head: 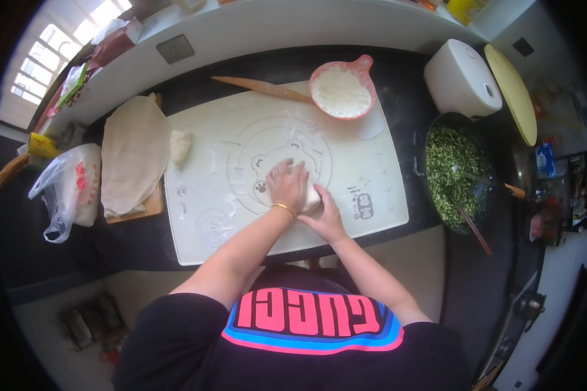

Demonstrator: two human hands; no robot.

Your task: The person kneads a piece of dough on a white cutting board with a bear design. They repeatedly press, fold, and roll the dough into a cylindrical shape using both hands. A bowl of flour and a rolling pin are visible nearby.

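Observation:
A lump of white dough [312, 199] lies on a printed pastry mat [205, 146], right of the mat's middle. My left hand [288, 188] is spread over the dough's left side and top, its palm pressed on it. My right hand [328, 215] cups the dough from the right and near side, thumb and fingers apart around it. A smaller dough piece [180, 146] sits at the mat's left edge. At the far side, a pink bowl of flour [342, 92] stands on the mat, with a tapered wooden rolling pin [264, 88] beside it.
At left, a flat dough sheet [133, 151] covers most of a wooden board [152, 205], next to a plastic bag [63, 190]. On the right stand a large pan of chopped green filling [452, 171] with chopsticks [472, 224], a white appliance [462, 78] and a yellow lid-like disc [512, 95].

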